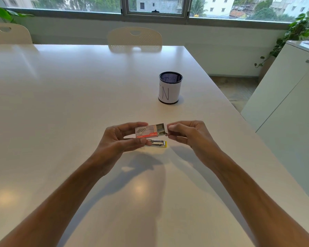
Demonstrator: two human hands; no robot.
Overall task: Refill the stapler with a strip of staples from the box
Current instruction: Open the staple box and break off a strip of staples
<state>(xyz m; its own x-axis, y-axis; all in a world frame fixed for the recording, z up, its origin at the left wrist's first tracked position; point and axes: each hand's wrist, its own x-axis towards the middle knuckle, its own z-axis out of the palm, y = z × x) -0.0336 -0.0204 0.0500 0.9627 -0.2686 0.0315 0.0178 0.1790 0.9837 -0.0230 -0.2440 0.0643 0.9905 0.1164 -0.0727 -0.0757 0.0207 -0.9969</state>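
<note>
Two bare forearms reach out over the glossy white table [78, 107], meeting above its middle. The left hand [114, 139] holds the small white-and-red cardboard staple box [146, 131] by its sleeve, thumb along the near edge and fingers curled over the far edge, so the box hangs just above the tabletop. The right hand [187, 133] is just to the right of the box, thumb and forefinger pinching the end of the inner tray [161, 129], which is drawn partway out of the sleeve to the right; its other fingers are curled in loosely. Inside the exposed part of the tray lie grey strips of staples [160, 128], though how many cannot be told.

Directly below the box, on the table, lies the small stapler with a silvery metal body and a yellow end [159, 143]. It lies lengthwise left to right, its left part hidden behind the left fingers, and whether it is opened cannot be made out.

Beyond the box and a little to its right, well apart, stands a dark mesh cylindrical pen cup wrapped in white paper with hand-drawn letters [170, 88]; nothing shows above its rim. Farther still, past the table's far edge, a cream plastic chair with a handle slot [135, 39] is pushed in beneath the wide window [155, 6].
</note>
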